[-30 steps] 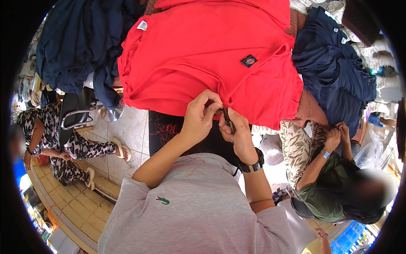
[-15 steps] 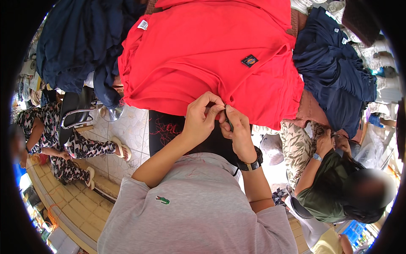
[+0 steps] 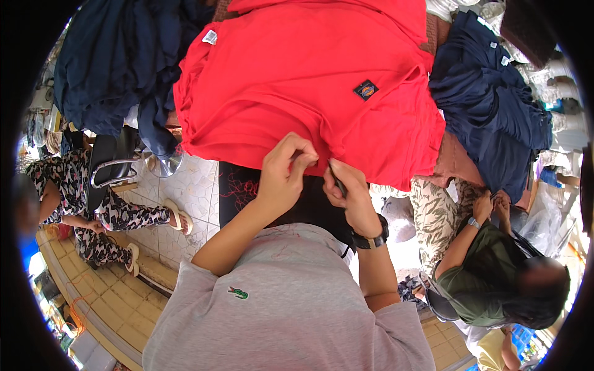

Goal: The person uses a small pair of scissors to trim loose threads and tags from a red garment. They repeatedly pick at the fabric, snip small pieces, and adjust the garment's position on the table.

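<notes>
A red shirt [image 3: 266,74] lies spread in front of me, its near edge hanging over my lap. My left hand [image 3: 286,170] is at that near edge, thumb and forefinger pinched together. Whatever sits between those fingertips is too small to make out. My right hand [image 3: 354,196] is closed around a small, slim dark tool [image 3: 338,179], mostly hidden by the fingers; its tip points up toward the red cloth. A small gap separates the two hands. On the shirt is a black square label [image 3: 365,90], and a white tag [image 3: 210,37] shows at its upper left.
Dark blue garments are heaped at left [image 3: 117,68] and right [image 3: 482,99]. Red thread scraps [image 3: 238,185] cling to the black cloth on my lap. A person in dark green [image 3: 476,272] sits close at my right; another in patterned clothes sits at left by a black chair [image 3: 111,157].
My hands have drawn apart: the left moved slightly left, the right slightly right and down. Before, their fingertips met at the shirt's edge. The person at right has shifted their hands and head.
</notes>
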The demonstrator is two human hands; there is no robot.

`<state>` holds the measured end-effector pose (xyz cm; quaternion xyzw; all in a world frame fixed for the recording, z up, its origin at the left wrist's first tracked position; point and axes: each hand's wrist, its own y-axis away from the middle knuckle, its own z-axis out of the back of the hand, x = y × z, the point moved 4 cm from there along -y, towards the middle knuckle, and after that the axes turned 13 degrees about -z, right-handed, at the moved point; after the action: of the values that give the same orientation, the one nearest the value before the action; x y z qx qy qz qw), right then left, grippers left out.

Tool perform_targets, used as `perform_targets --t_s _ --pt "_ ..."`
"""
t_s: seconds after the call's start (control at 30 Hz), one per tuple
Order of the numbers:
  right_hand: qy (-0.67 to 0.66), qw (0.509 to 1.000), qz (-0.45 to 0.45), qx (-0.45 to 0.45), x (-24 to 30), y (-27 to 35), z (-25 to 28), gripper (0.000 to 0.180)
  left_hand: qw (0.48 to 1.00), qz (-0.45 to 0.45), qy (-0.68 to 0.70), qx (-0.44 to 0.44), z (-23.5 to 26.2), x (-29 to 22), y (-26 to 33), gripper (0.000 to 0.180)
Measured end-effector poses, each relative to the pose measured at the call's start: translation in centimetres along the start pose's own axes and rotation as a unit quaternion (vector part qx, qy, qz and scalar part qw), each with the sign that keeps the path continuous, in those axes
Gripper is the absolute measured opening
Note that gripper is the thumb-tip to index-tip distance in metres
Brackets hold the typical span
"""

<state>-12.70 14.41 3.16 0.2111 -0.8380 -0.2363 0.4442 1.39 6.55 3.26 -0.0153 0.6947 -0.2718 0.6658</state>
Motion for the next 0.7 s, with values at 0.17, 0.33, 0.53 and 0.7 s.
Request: perform_targets --t_s 0.17,0.33,0.53,0.7 --pt "0.175 0.944 0.195 -0.199 2.3 1.6 1.9 0.026 0.953 0.036 -0.062 0.294 2.8 -5.0 -0.1 0.012" --pt "0.183 0.932 0.254 -0.183 2.4 -0.3 1.0 0.029 0.962 -0.009 -0.201 0.186 1.6 -4.3 -2.3 0.027" --pt "0.173 0.939 0.235 -0.183 2.6 -0.6 0.5 0.021 0.967 -0.135 -0.153 0.15 -0.4 -3.9 -5.0 0.028" --pt "0.208 0.922 0.266 -0.191 3.1 -0.5 -0.4 0.017 0.954 -0.16 -0.154 0.201 -1.1 -3.7 -5.9 0.02"
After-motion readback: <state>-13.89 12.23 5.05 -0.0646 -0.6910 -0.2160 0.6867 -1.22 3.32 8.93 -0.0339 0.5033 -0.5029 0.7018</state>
